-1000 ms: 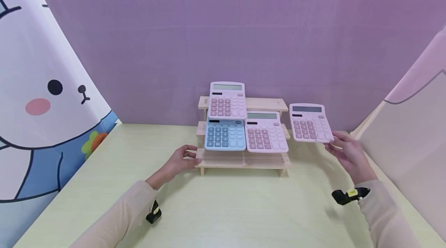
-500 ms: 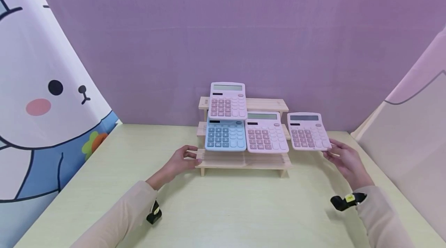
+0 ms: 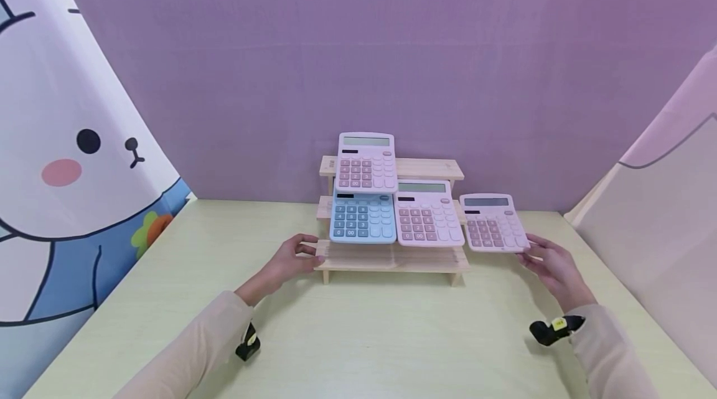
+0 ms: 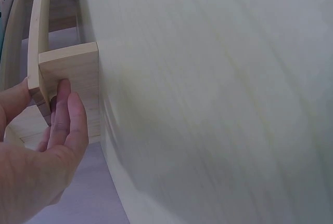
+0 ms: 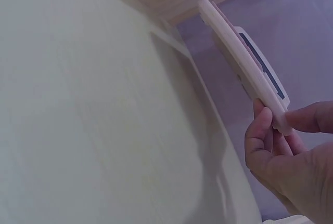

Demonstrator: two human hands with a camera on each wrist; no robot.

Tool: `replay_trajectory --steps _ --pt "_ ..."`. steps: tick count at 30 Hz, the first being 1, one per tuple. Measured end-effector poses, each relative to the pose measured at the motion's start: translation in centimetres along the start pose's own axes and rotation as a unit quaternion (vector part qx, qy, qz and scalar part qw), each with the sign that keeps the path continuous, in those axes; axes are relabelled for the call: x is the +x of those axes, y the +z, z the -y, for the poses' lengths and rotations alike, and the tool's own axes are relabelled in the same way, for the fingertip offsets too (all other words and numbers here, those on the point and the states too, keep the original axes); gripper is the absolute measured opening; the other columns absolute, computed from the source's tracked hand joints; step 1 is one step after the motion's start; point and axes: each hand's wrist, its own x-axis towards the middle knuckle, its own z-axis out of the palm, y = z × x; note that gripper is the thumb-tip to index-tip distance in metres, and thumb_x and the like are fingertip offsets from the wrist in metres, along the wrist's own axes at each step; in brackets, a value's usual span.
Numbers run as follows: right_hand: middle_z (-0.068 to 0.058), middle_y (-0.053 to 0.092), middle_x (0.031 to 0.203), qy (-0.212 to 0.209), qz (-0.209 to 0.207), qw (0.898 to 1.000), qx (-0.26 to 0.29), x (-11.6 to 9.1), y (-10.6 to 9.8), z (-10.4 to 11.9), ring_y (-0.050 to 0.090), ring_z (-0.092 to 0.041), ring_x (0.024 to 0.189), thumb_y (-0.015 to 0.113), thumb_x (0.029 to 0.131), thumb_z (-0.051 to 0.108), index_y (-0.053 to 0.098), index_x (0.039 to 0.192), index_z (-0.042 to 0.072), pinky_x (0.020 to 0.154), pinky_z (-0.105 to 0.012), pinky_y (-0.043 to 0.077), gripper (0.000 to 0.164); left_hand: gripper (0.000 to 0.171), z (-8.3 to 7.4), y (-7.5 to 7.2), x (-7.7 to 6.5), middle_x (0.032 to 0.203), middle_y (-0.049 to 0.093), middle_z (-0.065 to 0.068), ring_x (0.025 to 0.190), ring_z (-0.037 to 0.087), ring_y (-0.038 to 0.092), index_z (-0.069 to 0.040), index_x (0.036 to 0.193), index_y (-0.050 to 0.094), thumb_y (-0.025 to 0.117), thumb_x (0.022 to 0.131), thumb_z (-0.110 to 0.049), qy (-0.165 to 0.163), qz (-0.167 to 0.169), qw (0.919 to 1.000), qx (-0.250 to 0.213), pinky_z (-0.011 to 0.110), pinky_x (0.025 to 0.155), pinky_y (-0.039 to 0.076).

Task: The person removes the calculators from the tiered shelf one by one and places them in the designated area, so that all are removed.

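My right hand (image 3: 554, 265) pinches a pink calculator (image 3: 493, 225) by its lower right corner, thumb on the key side and fingers behind. In the right wrist view that calculator (image 5: 244, 57) appears nearly edge-on, raised off the table. At the stand's left end, my left hand (image 3: 288, 262) grips the lowest board of the tiered wooden stand (image 3: 392, 259). The left wrist view puts the thumb on one face of that board and fingers (image 4: 61, 115) on the other. One pink calculator (image 3: 366, 162) leans on the top tier, overlapping a blue calculator (image 3: 363, 218). Beside the blue one stands another pink calculator (image 3: 428, 212).
The pale wooden table (image 3: 358, 337) extends in front of the stand. A purple cloth backdrop (image 3: 358, 63) hangs behind it. On the left is a cloth printed with a cartoon animal (image 3: 73, 187); a pale cloth (image 3: 661, 225) borders the right side.
My right hand has lowered the pink calculator and brought it slightly left, closer to the stand's right side. My left hand and the other calculators have stayed put.
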Motion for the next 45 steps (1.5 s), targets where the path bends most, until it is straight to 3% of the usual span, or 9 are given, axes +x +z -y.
replay_trajectory --steps 19,27,31,37,45 --pt "0.002 0.063 0.085 0.033 -0.028 0.999 -0.022 0.8 -0.7 -1.4 0.061 -0.011 0.079 0.044 0.087 -0.012 0.061 0.086 0.015 0.074 -0.023 0.054 0.032 0.054 -0.1 0.0 -0.2 0.112 0.054 0.02 0.085 0.016 0.059 -0.002 0.128 0.041 0.066 0.083 -0.013 -0.001 -0.002 1.0 -0.004 0.034 0.08 0.055" --pt "0.002 0.063 0.087 0.031 -0.015 0.998 -0.046 1.0 -1.0 -1.7 0.06 -0.01 0.079 0.044 0.089 -0.01 0.049 0.105 0.008 0.075 -0.021 0.053 0.025 0.053 0.0 0.1 -0.2 0.112 0.054 0.02 0.085 0.016 0.059 -0.002 0.128 0.041 0.066 0.083 -0.014 0.0 -0.001 1.0 -0.003 0.036 0.081 0.055" --pt "0.003 0.063 0.086 0.035 -0.02 0.998 -0.052 1.2 -1.1 -1.8 0.06 -0.01 0.078 0.044 0.088 -0.011 0.049 0.104 0.009 0.074 -0.021 0.053 0.026 0.054 0.0 0.1 -0.2 0.113 0.054 0.02 0.085 0.016 0.059 -0.001 0.128 0.04 0.066 0.083 -0.013 0.001 0.001 1.0 -0.006 0.036 0.082 0.055" --pt "0.003 0.063 0.085 0.042 -0.027 0.997 -0.053 1.4 -1.1 -1.8 0.06 -0.01 0.079 0.044 0.088 -0.011 0.045 0.112 0.005 0.075 -0.021 0.053 0.029 0.053 -0.1 0.2 -0.2 0.113 0.054 0.02 0.085 0.016 0.059 -0.002 0.128 0.041 0.066 0.083 -0.014 0.0 -0.002 1.0 -0.002 0.035 0.081 0.055" --pt "0.005 0.063 0.087 0.038 -0.003 0.997 -0.074 1.7 -1.3 -1.9 0.059 -0.008 0.081 0.043 0.089 -0.01 0.036 0.125 0.0 0.076 -0.02 0.052 0.037 0.054 -0.2 0.1 -0.3 0.113 0.054 0.02 0.085 0.016 0.06 -0.002 0.129 0.04 0.066 0.083 -0.014 0.0 -0.002 1.0 -0.003 0.036 0.081 0.055"
